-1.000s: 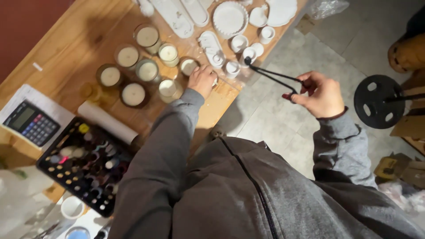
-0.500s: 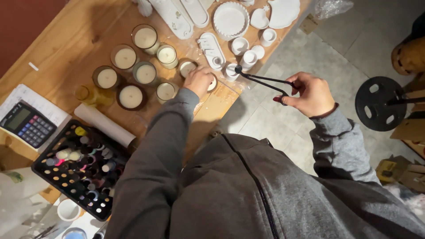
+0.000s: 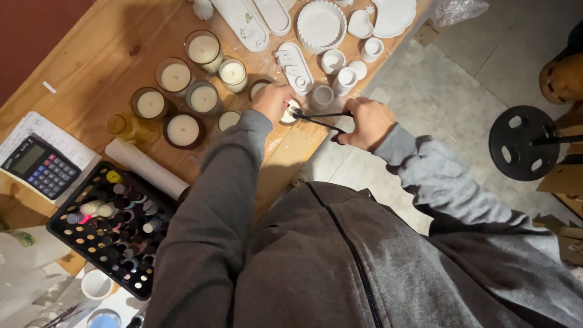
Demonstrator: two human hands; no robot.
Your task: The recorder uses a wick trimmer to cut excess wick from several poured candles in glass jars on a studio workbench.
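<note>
at the table edge my left hand [image 3: 273, 100] grips the candle jar [image 3: 290, 112]; right hand [image 3: 366, 121] clasps black trimmer [image 3: 319, 118]; keep blades level, centred on wick.

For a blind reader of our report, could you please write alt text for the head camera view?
Seen from above, a person's left hand steadies a small candle jar on a wooden table while the right hand reaches black long-handled scissors over it. Glass jar candles, white moulded dishes, a calculator and a black tray of small bottles surround them.
</note>
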